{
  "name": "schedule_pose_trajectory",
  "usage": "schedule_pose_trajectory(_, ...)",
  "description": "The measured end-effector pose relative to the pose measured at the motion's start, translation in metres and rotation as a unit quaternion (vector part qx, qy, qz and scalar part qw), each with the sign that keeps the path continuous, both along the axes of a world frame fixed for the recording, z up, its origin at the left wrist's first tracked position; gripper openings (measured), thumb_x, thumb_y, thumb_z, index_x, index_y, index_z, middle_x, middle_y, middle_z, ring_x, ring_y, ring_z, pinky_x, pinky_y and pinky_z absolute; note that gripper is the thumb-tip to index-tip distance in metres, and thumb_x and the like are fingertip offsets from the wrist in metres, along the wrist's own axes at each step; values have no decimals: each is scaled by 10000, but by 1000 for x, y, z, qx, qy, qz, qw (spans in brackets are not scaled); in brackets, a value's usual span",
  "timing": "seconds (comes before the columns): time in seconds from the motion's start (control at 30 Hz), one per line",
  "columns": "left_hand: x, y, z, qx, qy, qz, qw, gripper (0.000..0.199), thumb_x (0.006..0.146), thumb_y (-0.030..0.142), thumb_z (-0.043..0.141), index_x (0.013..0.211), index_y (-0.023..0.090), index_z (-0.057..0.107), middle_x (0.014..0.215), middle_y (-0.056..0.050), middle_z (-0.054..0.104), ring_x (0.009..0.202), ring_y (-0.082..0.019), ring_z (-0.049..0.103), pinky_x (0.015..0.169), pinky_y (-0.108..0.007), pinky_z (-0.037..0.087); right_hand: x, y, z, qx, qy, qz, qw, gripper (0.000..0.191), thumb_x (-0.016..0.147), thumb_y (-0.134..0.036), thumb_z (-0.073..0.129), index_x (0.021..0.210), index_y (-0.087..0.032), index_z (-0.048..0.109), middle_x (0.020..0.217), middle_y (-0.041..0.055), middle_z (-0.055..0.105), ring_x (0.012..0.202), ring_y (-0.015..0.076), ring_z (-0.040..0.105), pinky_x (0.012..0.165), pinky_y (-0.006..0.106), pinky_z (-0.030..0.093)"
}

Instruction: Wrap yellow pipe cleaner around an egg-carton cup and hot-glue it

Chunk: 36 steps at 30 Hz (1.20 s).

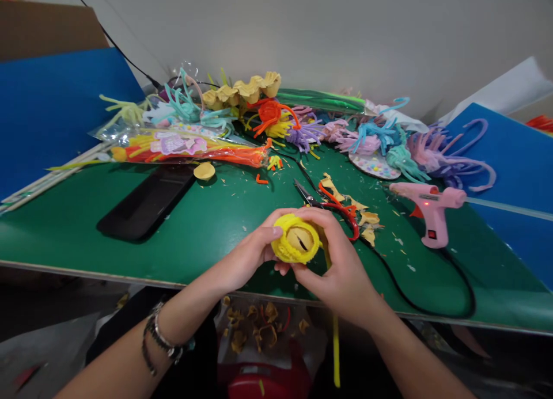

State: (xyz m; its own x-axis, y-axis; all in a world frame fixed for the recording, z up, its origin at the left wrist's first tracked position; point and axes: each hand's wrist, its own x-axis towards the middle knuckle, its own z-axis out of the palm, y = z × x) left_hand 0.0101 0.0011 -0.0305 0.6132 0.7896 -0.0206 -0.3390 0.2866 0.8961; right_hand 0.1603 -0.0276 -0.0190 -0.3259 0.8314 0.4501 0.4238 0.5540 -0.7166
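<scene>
Currently both my hands are on the yellow piece [283, 253], held near the front edge of the bench [224, 215], at abt 6 o'clock; can't tell if it touches the top. L hand [253, 249] takes its 9 o'clock side, thumb on the rim. R hand [341, 266] curls over from 12 to 3, thumb underneath nr 5. Fingers on both are part-closed round it, a snug hold, no real gap.

Step in hand, I'd judge: fuzzy yellow stem wound & pressed round the outside. Any move from here prob. calls for light, even pressure, w/ the wrap kept snug and the pale centre not crushed.

Looks-wise: thick, fluffy, bright yellow ring, a bit lumpy, round a smooth pale centre [307, 236] w/ a dark slit running approx. 10 to 4 o'clock. Loose yellow strand [336, 353] hangs past the bench edge, abt 5 o'clock.

From the piece: red-handled scissors [352, 217] at 1–2 o'clock, beside torn pale scraps [369, 217]; pink glue gun [435, 215] betw. 2 & 3, small red light on; phone [144, 206] at 9–10; egg carton [250, 91] at 11–12.
</scene>
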Motion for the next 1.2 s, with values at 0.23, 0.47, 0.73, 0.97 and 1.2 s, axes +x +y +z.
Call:
schedule_pose_trajectory(0.23, -2, -1, -9, 60, 41, 62, 995, 455, 761, 448, 475, 1116, 163, 479, 984, -57, 570, 813, -184, 514, 656, -265, 406, -3, 0, -1, 5, -13, -6, 1000, 556, 699, -38, 574, 1164, -270, 374, 1174, 27, 464, 1117, 148, 445, 973, 275, 371)
schedule_pose_trajectory(0.47, -2, -2, -7, 50, 52, 99, 992, 355, 744, 368, 478, 1058, 201, 486, 912, -7, 542, 800, -157, 486, 618, -226, 397, -2, -3, 5, 15, -85, -53, 995, 501, 711, -114, 583, 1172, -213, 413, 1109, 66, 397, 1084, 154, 451, 903, 254, 429)
schedule_pose_trajectory(0.73, 2, 2, -2, 13, 75, 119, 990, 413, 671, 334, 449, 1055, 180, 452, 811, -4, 545, 613, -117, 452, 464, -199, 334, 1, -2, 13, 60, -28, -93, 993, 263, 803, -171, 535, 1065, -192, 545, 844, 2, 530, 693, 90, 513, 561, 180, 449)
schedule_pose_trajectory(0.97, 4, 1, 1, -31, 28, 126, 991, 476, 618, 327, 487, 1064, 165, 448, 728, 1, 532, 546, -105, 425, 454, -200, 290, 0, 3, 11, 151, -31, -114, 981, 164, 824, -72, 499, 898, -171, 607, 807, 10, 606, 734, 89, 573, 604, 177, 461)
schedule_pose_trajectory(1.2, 4, 1, 8, -98, -68, 116, 986, 378, 575, 241, 505, 946, 185, 454, 751, -5, 553, 578, -128, 499, 489, -221, 359, 5, 7, 4, 248, -95, -116, 957, 295, 805, -9, 454, 936, -182, 652, 866, 50, 557, 681, 102, 536, 594, 225, 454)
